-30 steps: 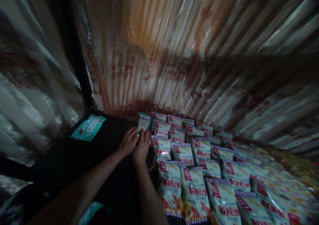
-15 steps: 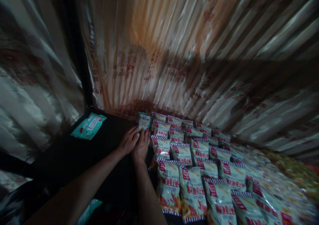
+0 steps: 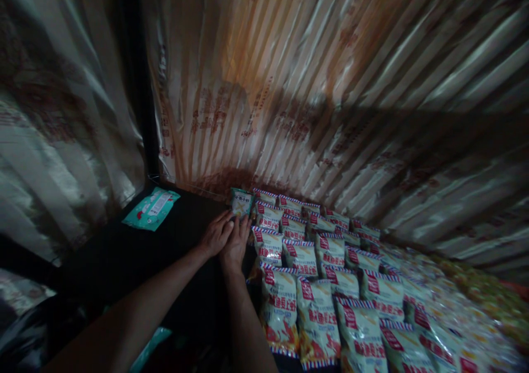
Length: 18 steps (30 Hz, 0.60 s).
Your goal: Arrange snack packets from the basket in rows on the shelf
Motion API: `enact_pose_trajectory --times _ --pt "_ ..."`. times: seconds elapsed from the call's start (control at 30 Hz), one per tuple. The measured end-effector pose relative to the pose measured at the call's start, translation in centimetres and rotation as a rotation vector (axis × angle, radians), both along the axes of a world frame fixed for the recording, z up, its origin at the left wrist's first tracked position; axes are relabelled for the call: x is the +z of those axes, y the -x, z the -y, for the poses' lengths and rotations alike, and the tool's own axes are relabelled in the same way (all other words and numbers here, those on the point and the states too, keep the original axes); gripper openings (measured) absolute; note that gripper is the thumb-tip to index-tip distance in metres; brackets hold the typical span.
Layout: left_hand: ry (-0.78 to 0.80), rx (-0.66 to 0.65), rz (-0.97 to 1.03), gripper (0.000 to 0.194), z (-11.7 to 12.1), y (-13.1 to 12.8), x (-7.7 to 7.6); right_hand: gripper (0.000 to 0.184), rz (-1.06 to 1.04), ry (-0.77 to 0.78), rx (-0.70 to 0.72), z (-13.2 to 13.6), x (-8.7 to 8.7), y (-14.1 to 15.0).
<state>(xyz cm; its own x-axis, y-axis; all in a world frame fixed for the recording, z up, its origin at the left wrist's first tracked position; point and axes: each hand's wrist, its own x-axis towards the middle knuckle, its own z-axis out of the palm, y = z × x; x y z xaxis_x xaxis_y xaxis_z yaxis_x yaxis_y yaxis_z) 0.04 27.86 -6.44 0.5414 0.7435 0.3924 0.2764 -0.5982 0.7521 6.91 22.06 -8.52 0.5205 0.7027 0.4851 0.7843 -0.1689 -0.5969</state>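
Observation:
A small green snack bag (image 3: pixel 242 201) stands upright at the back of the black surface, leaning slightly. My right hand (image 3: pixel 235 241) is on its lower front, its fingers lying against the bag. Close at its side, my left hand (image 3: pixel 217 235) grips the bag's lower left edge, with its thumb crossing toward the right hand. The two hands touch, and they cover the bag's bottom. Just right of them are rows of white snack bags (image 3: pixel 268 246) with striped edges and red print.
On the black surface (image 3: pixel 182 219) a teal packet (image 3: pixel 152 209) lies flat at left. Another teal packet (image 3: pixel 151 348) shows partly beneath my left forearm. Clear-wrapped goods (image 3: pixel 446 290) lie far right. Behind rises a pleated, shiny sheet wall (image 3: pixel 264 103), with a dark post (image 3: pixel 142 81).
The view has shifted slightly. Both hands stay at the small green bag, whose top now tilts back a little more.

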Motion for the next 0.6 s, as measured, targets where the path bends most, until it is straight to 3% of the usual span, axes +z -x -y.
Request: enact_pose_trajectory --times 0.27,0.43,0.6 --pt "-0.069 0.113 0.045 0.038 0.4 0.1 -0.2 0.045 0.058 -0.006 0.038 1.5 0.4 0.8" --pt "-0.136 0.132 0.055 0.032 2.0 1.0 0.2 0.041 0.103 -0.009 0.069 3.4 0.4 1.1" --pt "-0.099 0.154 0.038 0.032 4.4 2.5 1.3 0.037 0.101 0.053 0.110 5.5 2.4 2.3"
